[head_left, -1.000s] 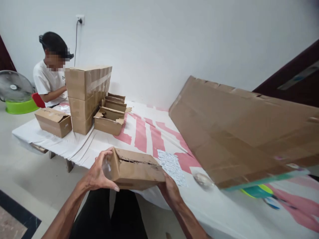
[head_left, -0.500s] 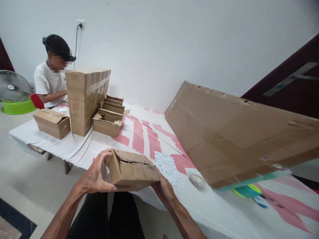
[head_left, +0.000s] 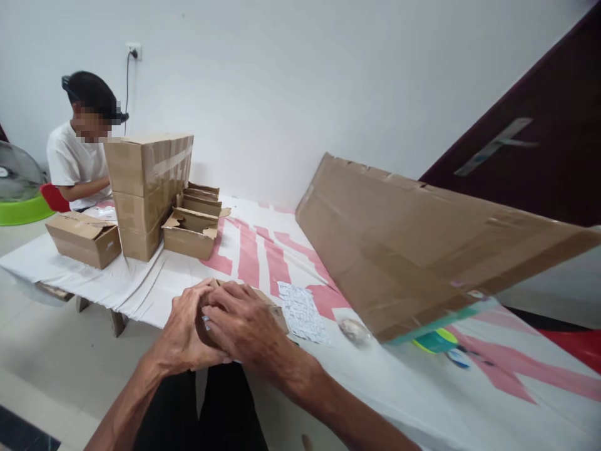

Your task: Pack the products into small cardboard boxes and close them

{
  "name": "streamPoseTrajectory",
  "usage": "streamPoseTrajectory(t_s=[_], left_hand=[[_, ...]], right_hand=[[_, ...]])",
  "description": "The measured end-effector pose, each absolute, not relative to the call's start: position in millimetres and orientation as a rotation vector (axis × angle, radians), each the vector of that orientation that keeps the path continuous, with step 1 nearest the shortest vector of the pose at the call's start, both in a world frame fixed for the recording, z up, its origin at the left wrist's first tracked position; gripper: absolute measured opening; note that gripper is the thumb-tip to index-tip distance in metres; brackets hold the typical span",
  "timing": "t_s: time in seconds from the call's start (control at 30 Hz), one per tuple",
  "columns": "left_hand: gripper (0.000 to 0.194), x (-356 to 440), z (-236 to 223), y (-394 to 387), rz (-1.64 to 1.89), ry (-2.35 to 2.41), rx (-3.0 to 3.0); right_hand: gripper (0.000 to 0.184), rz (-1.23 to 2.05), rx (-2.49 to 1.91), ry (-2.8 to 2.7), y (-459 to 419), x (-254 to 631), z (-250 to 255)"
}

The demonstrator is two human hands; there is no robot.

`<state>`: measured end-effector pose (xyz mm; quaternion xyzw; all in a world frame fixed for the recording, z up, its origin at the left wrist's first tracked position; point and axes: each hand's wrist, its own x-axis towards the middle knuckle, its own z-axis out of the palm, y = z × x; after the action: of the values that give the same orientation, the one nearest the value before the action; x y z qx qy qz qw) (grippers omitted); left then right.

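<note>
A small cardboard box [head_left: 280, 318] is held at the table's near edge above my lap, mostly covered by my hands. My left hand [head_left: 190, 329] wraps round its left end, thumb below and fingers over the top. My right hand [head_left: 248, 326] lies across the box, its fingers curled at that same left end, close to a small white label. What the right fingertips pinch, if anything, is hidden. Just right of the box, a sheet of small printed labels [head_left: 304, 313] lies on the tablecloth.
Stacked cardboard boxes [head_left: 131, 207] stand at the left, with open boxes [head_left: 188, 241] beside them and a single box [head_left: 84, 241] in front. A large cardboard sheet [head_left: 399, 250] leans at the right, near a tape roll [head_left: 354, 331]. Another person [head_left: 79, 150] sits behind the stack.
My right hand has gone from the box's right end over to its left end. The left hand keeps its grip. The view has turned slightly right.
</note>
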<state>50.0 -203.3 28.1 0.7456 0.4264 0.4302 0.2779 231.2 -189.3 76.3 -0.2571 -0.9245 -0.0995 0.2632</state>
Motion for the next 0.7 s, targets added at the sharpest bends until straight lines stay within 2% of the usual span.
streamPoseTrajectory(t_s=[0.2, 0.33, 0.47, 0.57, 0.7], left_hand=[[0.100, 53, 36, -207, 1.169, 1.152, 2.021], [0.090, 55, 42, -209, 1.187, 1.167, 2.050], [0.087, 55, 47, -208, 1.182, 1.171, 2.088], [0.080, 50, 46, -207, 1.180, 1.154, 2.118], [0.089, 38, 33, -195, 1.206, 1.117, 2.143]], right_hand=[[0.007, -0.532, -0.760, -2.665, -180, 218, 70], [0.006, -0.579, -0.770, -2.711, -184, 216, 71], [0.012, -0.588, -0.864, -2.693, -186, 211, 71], [0.005, -0.573, -0.906, -2.680, -188, 204, 76], [0.014, -0.609, -0.907, -2.614, -186, 195, 86]])
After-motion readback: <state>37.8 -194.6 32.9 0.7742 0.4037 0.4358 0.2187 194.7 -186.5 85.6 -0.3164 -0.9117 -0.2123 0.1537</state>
